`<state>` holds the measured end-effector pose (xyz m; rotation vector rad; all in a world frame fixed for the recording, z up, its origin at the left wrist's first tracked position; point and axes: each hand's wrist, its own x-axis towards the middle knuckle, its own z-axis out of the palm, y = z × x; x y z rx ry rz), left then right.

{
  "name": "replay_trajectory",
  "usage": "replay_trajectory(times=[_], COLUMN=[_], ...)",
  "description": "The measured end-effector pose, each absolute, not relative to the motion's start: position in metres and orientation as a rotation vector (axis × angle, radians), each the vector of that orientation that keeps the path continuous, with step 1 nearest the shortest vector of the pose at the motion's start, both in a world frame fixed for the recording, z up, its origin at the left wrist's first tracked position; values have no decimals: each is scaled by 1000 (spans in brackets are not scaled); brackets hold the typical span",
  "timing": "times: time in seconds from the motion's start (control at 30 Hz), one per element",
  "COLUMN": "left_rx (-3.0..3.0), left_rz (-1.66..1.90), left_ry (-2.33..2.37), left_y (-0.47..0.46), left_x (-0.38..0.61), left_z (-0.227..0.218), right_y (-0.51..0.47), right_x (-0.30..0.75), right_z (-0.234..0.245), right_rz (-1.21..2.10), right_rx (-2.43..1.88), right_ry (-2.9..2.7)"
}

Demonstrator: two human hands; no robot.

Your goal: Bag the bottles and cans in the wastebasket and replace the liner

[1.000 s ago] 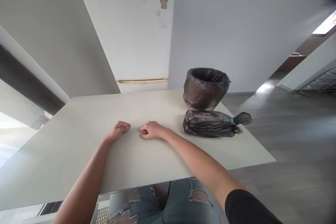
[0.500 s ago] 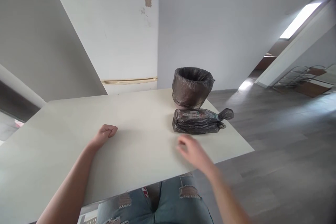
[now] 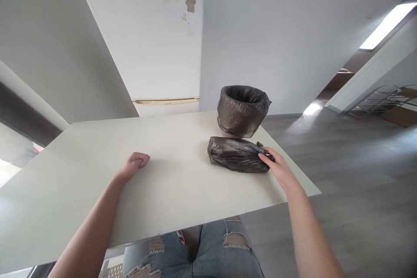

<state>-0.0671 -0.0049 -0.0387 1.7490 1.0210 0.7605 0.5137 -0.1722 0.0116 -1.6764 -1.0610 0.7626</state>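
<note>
A black plastic bag (image 3: pixel 239 155), tied at its right end and filled out into a long bundle, lies on the white table (image 3: pixel 182 186). My right hand (image 3: pixel 280 170) grips that knotted end between thumb and fingers. What is inside the bag is hidden by the dark film. Just behind it stands a bin (image 3: pixel 243 115) lined with a black bag folded over its rim. To the left, my left hand (image 3: pixel 134 164) rests on the tabletop as a closed fist, with nothing visible in it.
Beyond the table's far edge is a white fridge (image 3: pixel 156 43) with a worn patch on its door. A grey wall (image 3: pixel 280 34) rises behind the bin. Grey floor (image 3: pixel 352 173) lies past the table's right edge, with a metal rack (image 3: pixel 379 97) further back.
My right hand has moved right and taken hold of the bag's tied end. The bag has turned slightly, its right end nearer to me. My left fist stays on the table.
</note>
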Motion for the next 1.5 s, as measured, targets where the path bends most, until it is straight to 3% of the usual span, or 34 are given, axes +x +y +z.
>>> replay_trajectory(times=[0.3, 0.4, 0.53, 0.77, 0.9, 1.1, 1.5], left_rx=[1758, 1754, 1733, 1825, 1986, 2803, 2587], left_rz=[793, 829, 945, 1175, 1417, 1076, 1331], left_ry=[1000, 1007, 1058, 1245, 1400, 1130, 1255], left_y=[-8, -10, -9, -16, -29, -6, 3], left_x=[-61, -55, -47, -31, -9, 24, 30], left_z=[-32, -27, -25, -23, -7, 14, -15], right_y=[-113, -68, -13, 2, -7, -7, 2], right_x=[349, 308, 282, 281, 282, 286, 287], right_z=[15, 13, 1, -15, -13, -9, -16], right_rz=[854, 1069, 1455, 1612, 1657, 1561, 1434], right_rx=[-1570, -1361, -1016, -795, -637, -533, -658], right_ry=[-1581, -1663, -1509, -1453, -1547, -1534, -1365])
